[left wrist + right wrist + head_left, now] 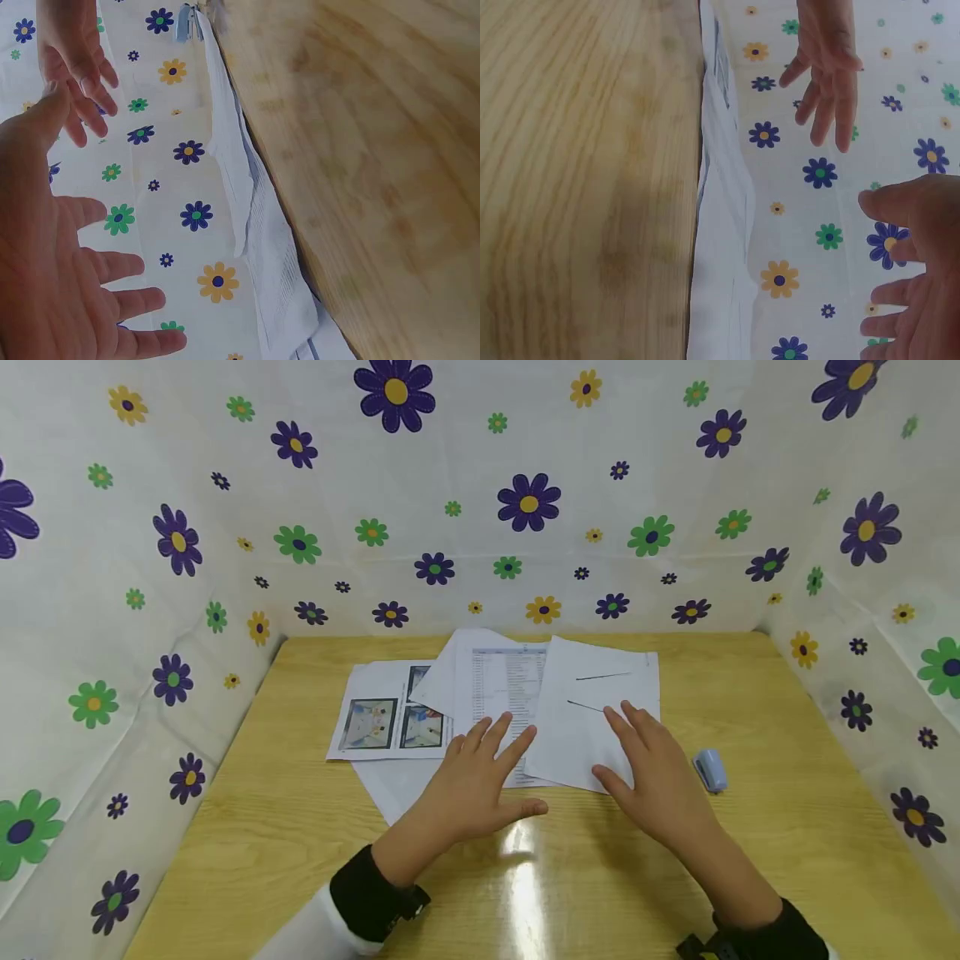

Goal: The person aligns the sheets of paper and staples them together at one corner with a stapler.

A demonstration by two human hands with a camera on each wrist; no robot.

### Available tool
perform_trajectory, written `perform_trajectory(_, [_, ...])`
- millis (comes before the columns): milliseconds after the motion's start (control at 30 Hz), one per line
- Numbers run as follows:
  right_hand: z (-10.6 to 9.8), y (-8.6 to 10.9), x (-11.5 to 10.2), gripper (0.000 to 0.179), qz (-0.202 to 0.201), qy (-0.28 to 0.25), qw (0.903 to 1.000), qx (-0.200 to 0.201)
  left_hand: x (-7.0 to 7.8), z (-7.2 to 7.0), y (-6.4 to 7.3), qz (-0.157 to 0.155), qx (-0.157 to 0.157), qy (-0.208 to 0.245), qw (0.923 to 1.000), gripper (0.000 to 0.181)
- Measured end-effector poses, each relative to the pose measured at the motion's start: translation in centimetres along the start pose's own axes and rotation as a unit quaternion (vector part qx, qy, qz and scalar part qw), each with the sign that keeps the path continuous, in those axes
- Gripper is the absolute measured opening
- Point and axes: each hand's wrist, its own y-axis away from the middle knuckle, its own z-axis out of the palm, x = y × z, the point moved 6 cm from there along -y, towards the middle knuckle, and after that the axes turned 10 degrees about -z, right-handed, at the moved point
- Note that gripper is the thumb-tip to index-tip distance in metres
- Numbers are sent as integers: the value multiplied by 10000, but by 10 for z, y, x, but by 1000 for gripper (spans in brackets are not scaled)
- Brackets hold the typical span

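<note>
Several loose paper sheets lie overlapping on the wooden table. On the left is a sheet with printed pictures (411, 677), in the middle a sheet with a printed table (498, 672), and on the right a mostly blank sheet (577, 743) with two dark strokes. My left hand (476, 785), fingers spread and holding nothing, is raised over the near edge of the papers. Likewise spread, my right hand (660, 777) hovers over the right sheet's near corner. Just right of it sits a small light-blue stapler (710, 770). Both wrist views show the hands above the tabletop, apart from the papers (720, 225).
The wooden table (285, 860) has light glare near its front middle. A white cloth with printed flowers (450, 468) hangs at the back and along both sides. Each wrist wears a dark band with a small device.
</note>
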Motion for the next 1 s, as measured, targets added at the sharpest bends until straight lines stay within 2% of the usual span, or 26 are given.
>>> perform_trajectory(100, [-2, -4, 13, 77, 561, -496, 9971, -98, 2, -1, -13, -225, -21, 180, 9996, 100])
perform_trajectory(200, [-4, -8, 26, 74, 1096, -986, 9889, -190, 5, -2, -27, -454, -103, 547, 9974, 101])
perform_trajectory(367, [-6, -13, 46, 74, 1871, -1699, 9671, -279, 10, -7, -51, -787, -260, 1033, 9912, 101])
perform_trajectory(533, [-1, -15, 65, 78, 2396, -2281, 9426, -464, 11, -7, -71, -1140, -494, 1427, 9819, 101])
perform_trajectory(700, [3, -17, 85, 81, 2876, -2789, 9152, -432, 9, 0, -89, -1459, -737, 2123, 9634, 98])
perform_trajectory(900, [9, -20, 103, 83, 3493, -3339, 8745, -411, 4, 10, -104, -2113, -1150, 2866, 9273, 92])
perform_trajectory(1000, [14, -19, 112, 86, 3725, -3606, 8541, -406, 1, 13, -111, -2375, -1253, 3075, 9129, 90])
